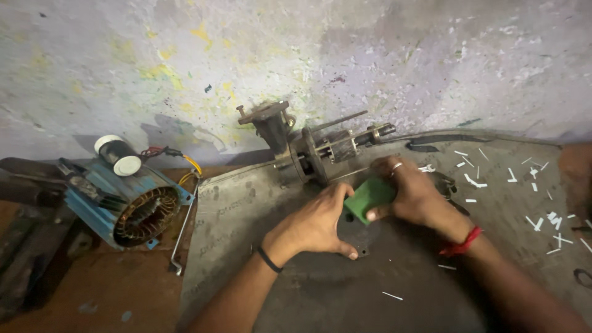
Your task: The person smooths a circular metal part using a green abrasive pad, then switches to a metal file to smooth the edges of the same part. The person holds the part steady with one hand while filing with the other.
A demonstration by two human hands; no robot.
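Note:
My right hand (414, 192) grips a small green block (369, 196), thumb beneath it and fingers curled over the top. My left hand (320, 221) lies just left of the block, palm down on a dark round part on the grey metal plate (234, 216); its fingers touch the block's left side. What lies under the hands is mostly hidden. Just behind them a metal winding jig (308, 148) with discs and rods stands at the plate's back edge.
A blue motor stator (132, 206) with copper windings and a white capacitor (117, 154) sits at the left on the brown floor. A thin metal rod (182, 237) lies beside it. Several white paper slips (530, 209) are scattered at right. A stained wall runs behind.

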